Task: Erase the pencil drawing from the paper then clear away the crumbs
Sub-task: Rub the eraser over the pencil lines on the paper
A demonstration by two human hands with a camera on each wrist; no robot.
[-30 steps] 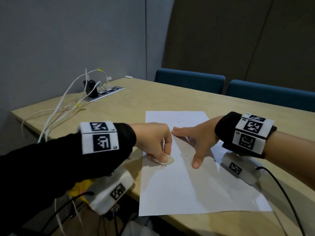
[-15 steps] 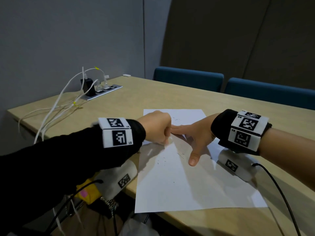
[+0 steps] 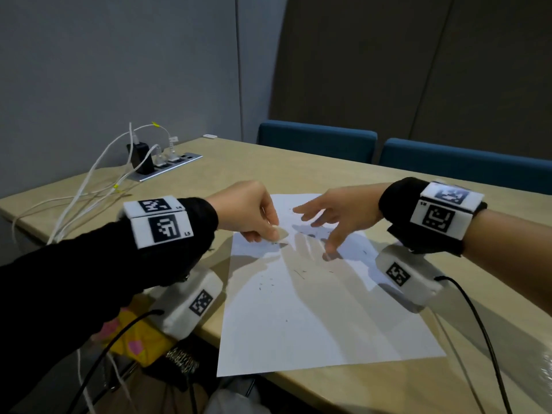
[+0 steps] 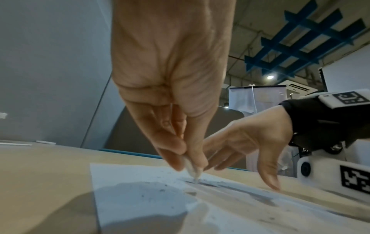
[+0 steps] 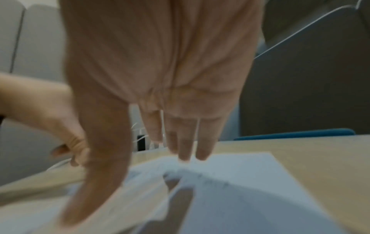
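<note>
Since the earlier frame, the right hand point(image 3: 337, 218) has lifted off the paper point(image 3: 313, 318) — fingers now spread and loose, holding nothing — while the left hand point(image 3: 248, 215) pinches the eraser point(image 3: 280, 234) at centre frame, tip on the sheet. Crumbs point(image 3: 268, 285) dot the middle. Sweeping should probably run lightly toward one edge. The paper's long axis runs from lower frame toward the upper centre.

The left wrist band point(image 3: 161, 224) reads "L5" and "L4"; the right wrist band point(image 3: 442, 212) reads "R5".
</note>
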